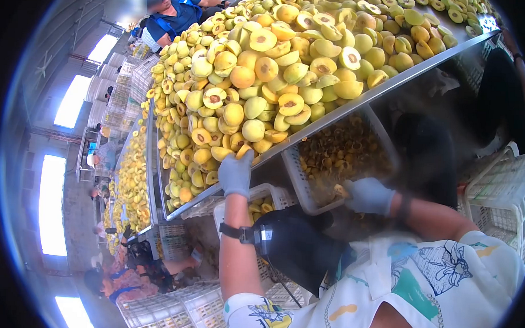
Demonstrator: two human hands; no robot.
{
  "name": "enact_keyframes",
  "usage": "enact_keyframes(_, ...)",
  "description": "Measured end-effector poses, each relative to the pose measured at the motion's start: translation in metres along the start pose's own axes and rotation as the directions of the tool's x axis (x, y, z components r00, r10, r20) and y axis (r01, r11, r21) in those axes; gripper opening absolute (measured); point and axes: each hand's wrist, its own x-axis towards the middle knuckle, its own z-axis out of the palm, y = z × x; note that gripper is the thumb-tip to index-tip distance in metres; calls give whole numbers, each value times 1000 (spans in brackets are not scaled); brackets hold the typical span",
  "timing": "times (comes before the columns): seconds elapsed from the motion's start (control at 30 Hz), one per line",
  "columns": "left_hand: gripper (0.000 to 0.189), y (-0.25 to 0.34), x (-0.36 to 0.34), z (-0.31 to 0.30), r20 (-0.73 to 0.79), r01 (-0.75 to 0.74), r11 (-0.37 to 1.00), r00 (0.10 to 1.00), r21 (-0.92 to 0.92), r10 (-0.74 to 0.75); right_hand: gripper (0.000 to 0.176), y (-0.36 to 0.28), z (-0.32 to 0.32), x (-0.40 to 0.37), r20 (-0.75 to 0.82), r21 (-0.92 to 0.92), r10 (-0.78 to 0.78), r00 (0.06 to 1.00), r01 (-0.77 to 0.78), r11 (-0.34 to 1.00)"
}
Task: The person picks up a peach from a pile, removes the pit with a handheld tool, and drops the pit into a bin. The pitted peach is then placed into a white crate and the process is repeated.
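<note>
My left hand (236, 173), in a grey glove, reaches to the near edge of the metal table, its fingers closed on a yellow peach half (244, 151). Around it lies a large heap of peaches (254, 107), many cut in half with brown stones or hollows showing. My right hand (370, 196), also gloved, is closed over the near side of a white crate (304, 191) of brown-yellow scraps (347, 149). A small yellow-brown piece (341, 191) sticks out from its fingers; I cannot tell what it is.
The raised metal rim (386, 87) runs diagonally between me and the heap. Another white crate (278, 196) with peach pieces stands below my left hand. Stacked crates (501, 198) are at right. Co-workers sit across the table (175, 16) and at lower left (134, 275).
</note>
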Motion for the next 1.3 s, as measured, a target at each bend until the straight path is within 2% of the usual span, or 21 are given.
enact_keyframes(0.07,47,16,-26,-24,5,-9,993,1000,-114,9,29,0,-4,-1,-55,48,-17,998,20,999)
enact_keyframes(0.1,43,27,-41,-36,9,-13,985,1000,-172,14,29,-1,-8,-2,-74,177,-42,996,55,983)
enact_keyframes(0.17,47,37,-71,-45,-9,-286,943,957,-173,289,29,-4,-16,-2,-119,424,-76,990,119,898)
enact_keyframes(0.2,52,39,-85,-42,-14,-412,894,909,-177,417,30,-10,-19,-3,-30,627,-30,999,42,778)
enact_keyframes(0.27,52,43,-108,-26,29,-414,836,891,-361,454,30,-23,-28,-2,153,899,5,988,-141,416)
enact_keyframes(0.3,52,47,-118,-16,46,-406,795,878,-451,476,30,-27,-34,-3,157,929,-23,987,-140,344)
enact_keyframes(0.4,61,65,-142,11,50,-549,755,797,-359,602,31,-31,-36,-3,144,985,-58,988,-138,103)
enact_keyframes(0.43,64,72,-150,20,40,-428,741,853,-518,521,31,-29,-35,-3,145,981,-19,989,-141,134)
enact_keyframes(0.5,70,86,-167,35,76,-158,610,937,-777,341,32,-24,-35,-3,143,969,54,988,-151,197)
enact_keyframes(0.53,63,96,-174,37,207,85,466,954,-881,217,33,-22,-36,-3,158,973,90,983,-171,155)
enact_keyframes(0.6,53,83,-175,69,180,86,361,955,-929,235,33,-23,-33,-3,108,970,132,985,-133,203)
enact_keyframes(0.67,45,99,-180,71,103,-40,498,961,-866,255,35,-20,-23,-1,45,948,141,989,-87,306)
enact_keyframes(0.73,44,76,-170,90,130,-7,557,970,-831,206,37,-11,-5,5,-25,891,111,994,-28,453)
enact_keyframes(0.77,45,71,-166,93,142,9,586,973,-811,181,37,-11,-4,3,-20,876,77,997,-19,482)
enact_keyframes(0.8,43,70,-164,94,256,238,287,966,-928,25,38,-11,-4,0,-17,861,45,999,-8,508)
enact_keyframes(0.93,39,70,-167,84,297,285,270,955,-920,1,38,-10,-5,-2,-72,743,-22,997,69,666)
enact_keyframes(1.0,38,66,-165,90,362,351,172,932,-920,33,34,-17,-14,-3,66,839,80,995,-98,535)
enact_keyframes(1.1,38,72,-172,82,252,157,426,952,-891,175,29,-16,-21,-1,243,900,140,960,-277,337)
enact_keyframes(1.13,38,78,-173,80,241,182,351,962,-918,132,28,-15,-22,0,295,906,144,945,-324,273)
enact_keyframes(1.2,39,93,-177,80,229,217,195,973,-956,39,28,-10,-8,3,276,943,96,956,-289,166)
enact_keyframes(1.3,43,102,-182,81,294,297,32,953,-954,-74,29,-17,-4,-1,322,947,73,944,-323,-3)
